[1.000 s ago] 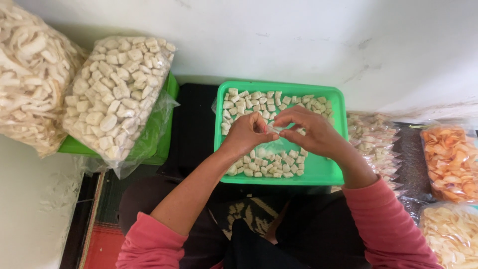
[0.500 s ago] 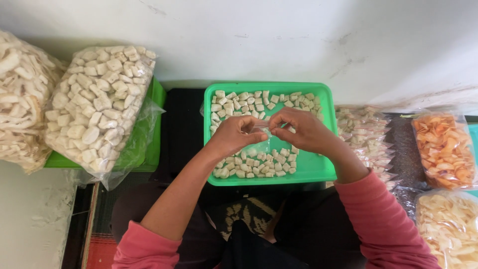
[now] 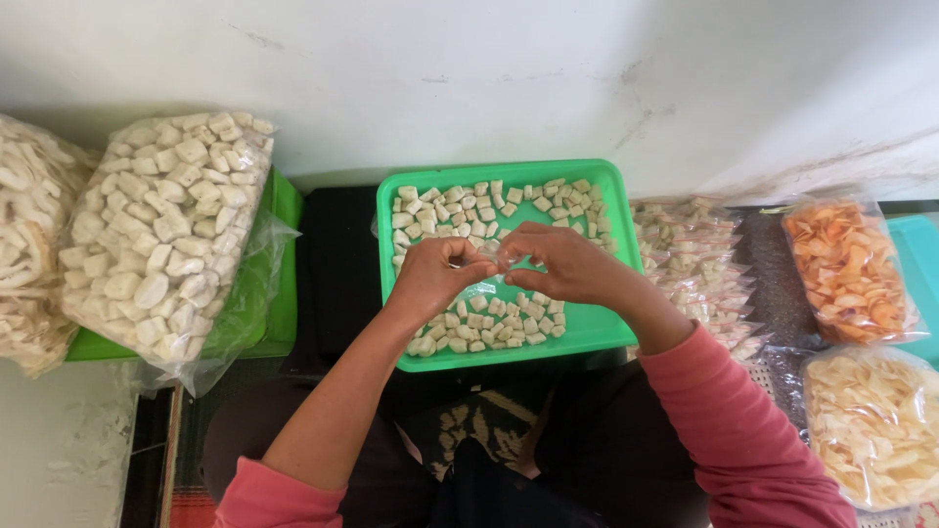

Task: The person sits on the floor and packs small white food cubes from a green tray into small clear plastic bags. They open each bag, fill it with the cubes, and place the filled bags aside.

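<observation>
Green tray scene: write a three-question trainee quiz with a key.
1. True or false: the green tray holds small pale pieces.
2. Which bag lies to the tray's left? A) large clear bag of pale chunks B) bag of orange chips
3. Where do the left hand and right hand meet?

Key: 1 true. 2 A. 3 Over the tray's middle, fingertips together on something small and clear; what it is cannot be told.

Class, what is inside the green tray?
The green tray holds small pale cracker pieces. The left hand and right hand cover the middle, so pieces there cannot be seen.
</observation>
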